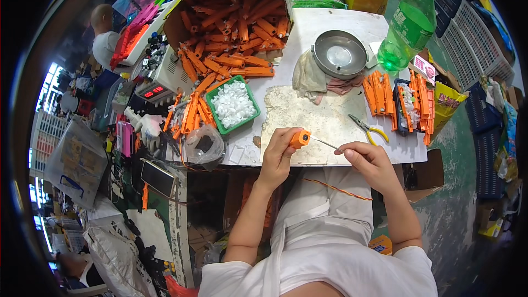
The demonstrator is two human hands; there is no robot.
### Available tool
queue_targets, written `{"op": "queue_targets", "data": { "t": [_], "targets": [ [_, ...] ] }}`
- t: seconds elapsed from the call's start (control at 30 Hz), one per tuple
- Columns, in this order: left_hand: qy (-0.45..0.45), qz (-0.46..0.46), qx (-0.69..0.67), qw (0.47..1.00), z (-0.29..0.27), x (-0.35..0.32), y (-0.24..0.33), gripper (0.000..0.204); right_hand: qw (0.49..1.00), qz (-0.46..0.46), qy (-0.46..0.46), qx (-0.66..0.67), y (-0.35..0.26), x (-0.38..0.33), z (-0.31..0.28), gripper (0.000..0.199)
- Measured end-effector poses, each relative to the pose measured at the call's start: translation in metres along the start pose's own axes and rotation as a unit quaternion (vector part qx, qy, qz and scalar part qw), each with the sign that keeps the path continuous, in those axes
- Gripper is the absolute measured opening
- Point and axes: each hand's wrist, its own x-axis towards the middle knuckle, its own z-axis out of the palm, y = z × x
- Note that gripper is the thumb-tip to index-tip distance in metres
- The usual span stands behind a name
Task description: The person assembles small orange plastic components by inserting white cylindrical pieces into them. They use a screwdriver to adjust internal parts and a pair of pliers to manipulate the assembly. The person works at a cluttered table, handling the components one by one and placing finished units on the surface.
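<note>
My left hand (276, 157) is closed around an orange plastic part (300, 138), whose dark-centred end faces right. My right hand (371, 164) pinches a thin silver metal tool (328, 145), perhaps tweezers, its tip at or close to that end. Both hands are over the near edge of a worn pale board (283, 111) on the white table. Pliers with yellow handles (369, 129) lie just beyond my right hand. To the left, a green tray (256, 98) holds many small white pieces.
A large container (176, 25) at the back left spills orange parts onto the table. A metal bowl (340, 54) rests on a cloth (308, 77). At the right are orange parts (378, 94), a dark tray (403, 126) and a green bottle (408, 28). Twisted wires (336, 188) cross my lap.
</note>
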Motion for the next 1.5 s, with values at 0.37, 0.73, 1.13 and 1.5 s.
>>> {"op": "queue_targets", "data": {
  "t": [0.37, 0.73, 1.13, 1.5],
  "targets": [
    [-0.058, 0.000, 0.003, 0.998, -0.004, 0.000, 0.002, 0.031, 0.826, -0.365, 0.169, -0.395, 0.025, -0.012, 0.016, 0.028],
    [-0.073, -0.017, 0.051, 0.996, -0.008, 0.000, 0.003, 0.029, 0.988, 0.021, 0.088, 0.126, 0.026, -0.012, 0.019, 0.020],
    [-0.083, -0.041, 0.030, 0.995, -0.007, 0.003, 0.004, 0.030, 0.891, -0.272, 0.156, -0.329, 0.020, -0.013, 0.021, 0.033],
    [-0.103, -0.025, 0.081, 0.991, -0.010, 0.005, 0.008, 0.037, 0.989, 0.074, 0.066, 0.108, 0.023, -0.018, 0.021, 0.027]
  ]
}}
